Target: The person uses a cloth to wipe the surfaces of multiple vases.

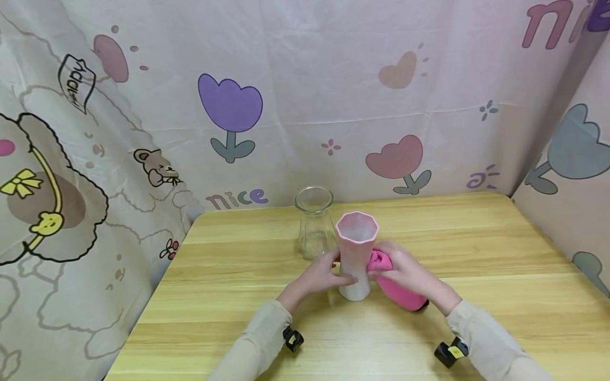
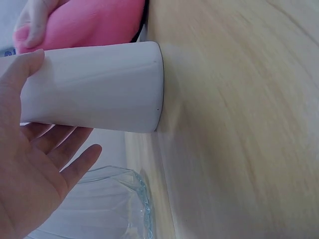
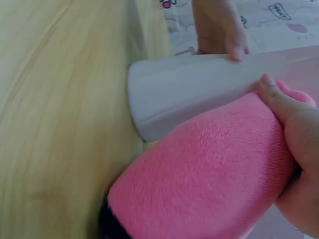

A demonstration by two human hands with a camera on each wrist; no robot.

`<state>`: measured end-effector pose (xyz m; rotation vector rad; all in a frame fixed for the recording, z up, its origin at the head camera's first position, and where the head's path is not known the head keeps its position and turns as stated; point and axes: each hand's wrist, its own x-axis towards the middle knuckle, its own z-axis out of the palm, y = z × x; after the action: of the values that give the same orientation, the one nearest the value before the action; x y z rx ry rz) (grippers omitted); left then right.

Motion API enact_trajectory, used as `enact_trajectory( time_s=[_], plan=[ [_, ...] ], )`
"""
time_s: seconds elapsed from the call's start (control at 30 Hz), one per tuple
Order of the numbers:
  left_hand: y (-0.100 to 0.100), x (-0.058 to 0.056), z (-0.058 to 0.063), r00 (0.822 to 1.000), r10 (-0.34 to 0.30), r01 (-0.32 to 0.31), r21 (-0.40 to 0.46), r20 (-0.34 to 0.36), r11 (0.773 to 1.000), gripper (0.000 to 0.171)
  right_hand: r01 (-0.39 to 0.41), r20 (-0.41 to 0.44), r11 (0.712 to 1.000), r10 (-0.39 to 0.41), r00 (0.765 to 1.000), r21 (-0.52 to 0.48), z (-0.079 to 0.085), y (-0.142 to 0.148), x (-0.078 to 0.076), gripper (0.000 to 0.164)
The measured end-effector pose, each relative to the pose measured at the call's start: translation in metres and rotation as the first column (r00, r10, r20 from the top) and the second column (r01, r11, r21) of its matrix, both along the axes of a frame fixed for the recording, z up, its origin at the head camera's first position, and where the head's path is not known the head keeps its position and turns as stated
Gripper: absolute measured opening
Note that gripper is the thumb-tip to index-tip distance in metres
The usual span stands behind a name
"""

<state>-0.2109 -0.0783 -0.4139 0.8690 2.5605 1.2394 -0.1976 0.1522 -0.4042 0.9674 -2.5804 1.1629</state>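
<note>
A pink-and-white vase [image 1: 355,264] with a faceted rim stands upright on the wooden table. My left hand [image 1: 318,275] grips it from the left side, thumb across the front and fingers behind. In the left wrist view the vase's white base [image 2: 114,87] rests on the wood. My right hand [image 1: 405,270] holds a fluffy pink cloth [image 3: 209,174] with a black edge, bunched at its top. The cloth [image 1: 400,293] hangs down beside the vase's right side, its upper part against the vase. The right thumb also reaches the vase wall in the right wrist view.
Behind the vase and to its left stands a clear glass vase [image 1: 314,233], close to the left hand's fingers. The wooden table [image 1: 229,296] ends at the back against a printed cloth backdrop [image 1: 295,106]; more printed cloth hangs at both sides.
</note>
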Motion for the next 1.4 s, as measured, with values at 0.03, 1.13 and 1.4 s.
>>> enact_trajectory(
  time_s=[0.03, 1.13, 1.4],
  plan=[
    [0.0, 0.0, 0.0, 1.0, 0.0, 0.0, 0.0, 0.0, 1.0, 0.065, -0.009, 0.021, 1.0, 0.008, 1.0, 0.016, -0.001, 0.0, -0.001, 0.045],
    [0.002, -0.001, -0.003, 1.0, 0.009, -0.009, 0.013, 0.005, 1.0, 0.064, -0.072, 0.074, 0.944, 0.05, 0.996, 0.321, -0.015, 0.0, -0.003, 0.045],
    [0.003, 0.001, -0.002, 0.999, 0.017, -0.018, 0.04, 0.029, 0.999, 0.063, -0.014, 0.102, 0.998, 0.007, 0.995, 0.069, 0.002, 0.019, -0.003, 0.048]
  ],
)
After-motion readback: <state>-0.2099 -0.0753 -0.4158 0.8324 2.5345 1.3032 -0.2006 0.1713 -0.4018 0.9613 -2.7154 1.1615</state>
